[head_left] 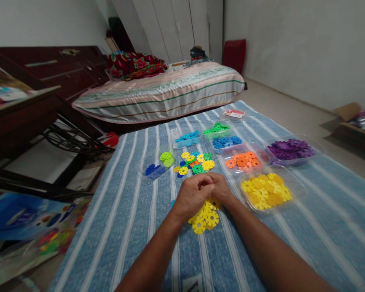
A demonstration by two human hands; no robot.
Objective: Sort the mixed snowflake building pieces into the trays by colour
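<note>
My left hand (193,192) and my right hand (221,187) meet over the striped cloth, fingers curled together. Whatever they hold, if anything, is hidden by the fingers. Yellow notched plastic discs (204,217) lie in a pile just below and partly under my hands. Right beyond my fingertips is a mixed heap of discs (197,167) in yellow, green, orange and blue. To the right of my right hand stands a clear tub of yellow discs (266,190), with a tub of orange discs (243,160) behind it.
Farther right is a tub of purple discs (290,150). Tubs of blue discs (226,142), green discs (216,129) and light blue discs (188,138) stand at the back. Dark blue discs (154,171) and lime discs (167,158) sit at the left. A bed (158,97) stands beyond.
</note>
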